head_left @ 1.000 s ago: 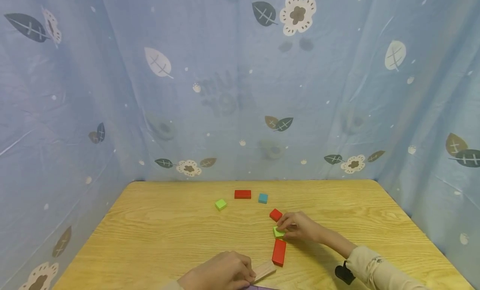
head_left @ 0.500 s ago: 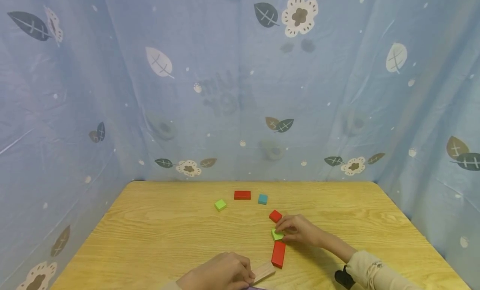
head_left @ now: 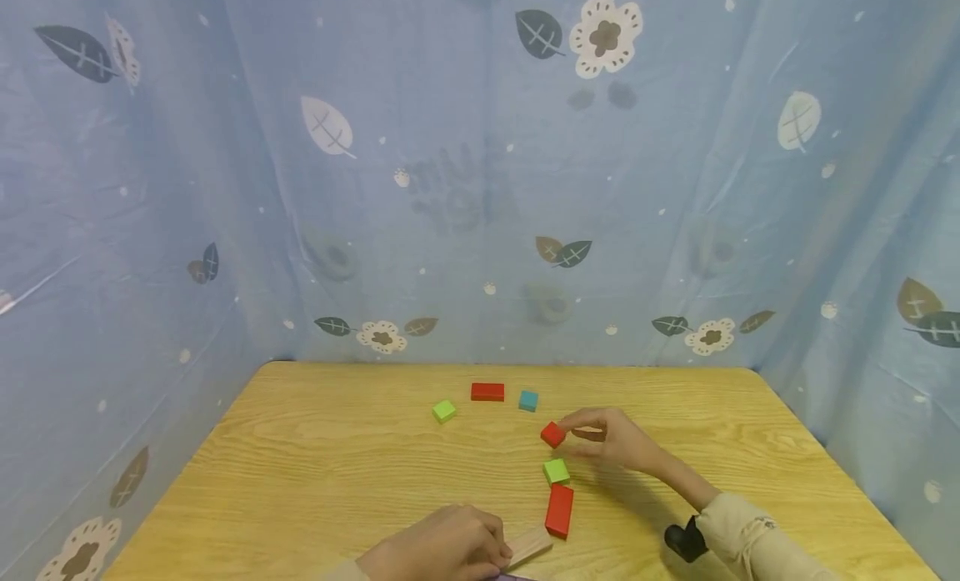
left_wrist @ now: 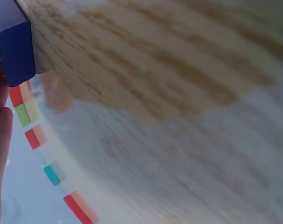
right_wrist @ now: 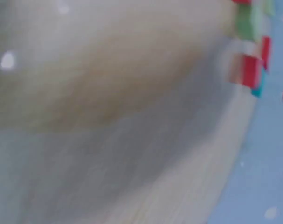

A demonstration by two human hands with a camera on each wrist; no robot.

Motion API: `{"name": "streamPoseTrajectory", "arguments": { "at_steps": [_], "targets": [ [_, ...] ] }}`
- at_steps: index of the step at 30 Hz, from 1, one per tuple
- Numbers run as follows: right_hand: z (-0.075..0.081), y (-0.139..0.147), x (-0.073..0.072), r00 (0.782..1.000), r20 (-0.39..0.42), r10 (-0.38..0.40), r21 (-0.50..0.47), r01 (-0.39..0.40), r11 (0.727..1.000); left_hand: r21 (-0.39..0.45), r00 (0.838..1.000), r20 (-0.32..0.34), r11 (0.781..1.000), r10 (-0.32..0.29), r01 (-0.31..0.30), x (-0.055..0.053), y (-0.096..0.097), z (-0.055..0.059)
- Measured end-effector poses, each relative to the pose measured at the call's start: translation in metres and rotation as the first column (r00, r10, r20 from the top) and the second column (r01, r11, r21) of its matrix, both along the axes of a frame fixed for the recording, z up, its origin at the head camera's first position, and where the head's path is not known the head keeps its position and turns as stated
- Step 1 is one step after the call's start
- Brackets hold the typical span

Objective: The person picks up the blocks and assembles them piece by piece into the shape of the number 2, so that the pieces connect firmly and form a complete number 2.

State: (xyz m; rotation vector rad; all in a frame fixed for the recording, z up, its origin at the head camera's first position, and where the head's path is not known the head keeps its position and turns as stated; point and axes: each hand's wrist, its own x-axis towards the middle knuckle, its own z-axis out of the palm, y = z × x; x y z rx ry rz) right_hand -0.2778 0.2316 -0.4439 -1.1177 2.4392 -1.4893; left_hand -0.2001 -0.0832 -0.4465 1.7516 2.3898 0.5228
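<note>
My left hand (head_left: 450, 541) is low in the head view, fingers bent at a purple block (left_wrist: 17, 51) and beside the near end of a plain wooden plank (head_left: 528, 546). In the left wrist view its fingers lie along that block's side. My right hand (head_left: 615, 441) is at the right of a small red block (head_left: 553, 434), index fingertip at its corner and thumb apart from it. Just nearer, a green block (head_left: 557, 471) stands at the end of a long red block (head_left: 558, 511), which reaches toward the plank. In the right wrist view the blocks are blurred.
Farther back on the wooden table (head_left: 337, 473) are a blue block (head_left: 528, 401), another long red block (head_left: 487, 392) and a second green block (head_left: 444, 411). Together they form a loose arc. A patterned blue curtain (head_left: 465, 189) surrounds the table's back and sides.
My right hand has let go of the near green block, which shifted slightly toward the long red block, and has moved back to the small red block. My left hand has stayed in place.
</note>
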Motion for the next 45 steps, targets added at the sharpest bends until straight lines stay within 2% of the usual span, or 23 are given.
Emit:
{"name": "streamPoseTrajectory", "arguments": {
  "at_steps": [2,4,6,8,10,13,15,16,17,19,22,25,32,38,41,45],
  "targets": [
    [0.005,0.001,-0.006,0.996,0.064,-0.064,-0.086,0.069,0.994,-0.003,1.0,0.003,1.0,0.007,-0.007,0.0,0.0,0.001],
    [0.009,-0.001,-0.012,0.981,0.132,-0.145,-0.161,0.165,0.973,-0.003,1.0,0.007,1.0,0.01,-0.01,0.0,0.0,0.001],
    [0.011,-0.005,-0.017,0.954,0.188,-0.232,-0.219,0.271,0.937,-0.002,1.0,0.011,1.0,0.011,-0.011,0.0,0.0,0.002],
    [0.011,-0.011,-0.021,0.917,0.248,-0.311,-0.277,0.375,0.885,-0.003,1.0,0.014,1.0,0.011,-0.011,0.001,0.0,0.002],
    [0.009,-0.019,-0.025,0.862,0.305,-0.405,-0.308,0.492,0.814,-0.002,1.0,0.014,1.0,0.009,-0.009,0.001,0.0,0.002],
    [0.004,-0.029,-0.027,0.754,0.395,-0.525,-0.307,0.647,0.698,0.005,1.0,0.004,1.0,-0.002,0.002,0.001,0.0,0.002],
    [0.001,-0.036,-0.027,0.681,0.412,-0.605,-0.258,0.724,0.64,0.011,1.0,-0.003,1.0,-0.009,0.009,0.002,0.0,0.002],
    [-0.002,-0.039,-0.027,0.651,0.414,-0.636,-0.222,0.75,0.623,0.011,1.0,-0.005,1.0,-0.01,0.01,0.001,0.0,0.002],
    [-0.004,-0.042,-0.026,0.631,0.406,-0.661,-0.192,0.766,0.613,0.012,1.0,-0.006,1.0,-0.012,0.012,0.001,0.0,0.001],
    [-0.007,-0.048,-0.023,0.606,0.367,-0.706,-0.12,0.783,0.61,0.014,1.0,-0.007,1.0,-0.016,0.016,0.001,0.001,0.0],
    [-0.011,-0.055,-0.018,0.605,0.318,-0.73,-0.037,0.777,0.628,0.012,1.0,-0.01,1.0,-0.017,0.017,0.001,0.0,0.0],
    [-0.014,-0.061,-0.016,0.615,0.292,-0.733,-0.021,0.77,0.638,0.01,1.0,-0.004,1.0,-0.013,0.013,0.0,0.0,-0.001],
    [-0.018,-0.068,-0.012,0.662,0.167,-0.73,-0.001,0.741,0.672,0.03,1.0,0.006,0.999,-0.012,0.012,0.0,0.0,-0.001],
    [-0.018,-0.067,-0.009,0.683,0.098,-0.724,0.046,0.723,0.689,0.059,1.0,-0.004,0.998,-0.019,0.019,0.001,0.0,-0.001],
    [-0.018,-0.067,-0.006,0.708,0.026,-0.706,0.064,0.703,0.708,0.056,1.0,-0.001,0.998,-0.016,0.017,0.001,0.0,0.0],
    [-0.016,-0.065,-0.005,0.75,-0.093,-0.655,0.074,0.661,0.747,0.039,1.0,0.025,0.999,0.001,-0.002,0.001,-0.001,0.001]
  ]
}}
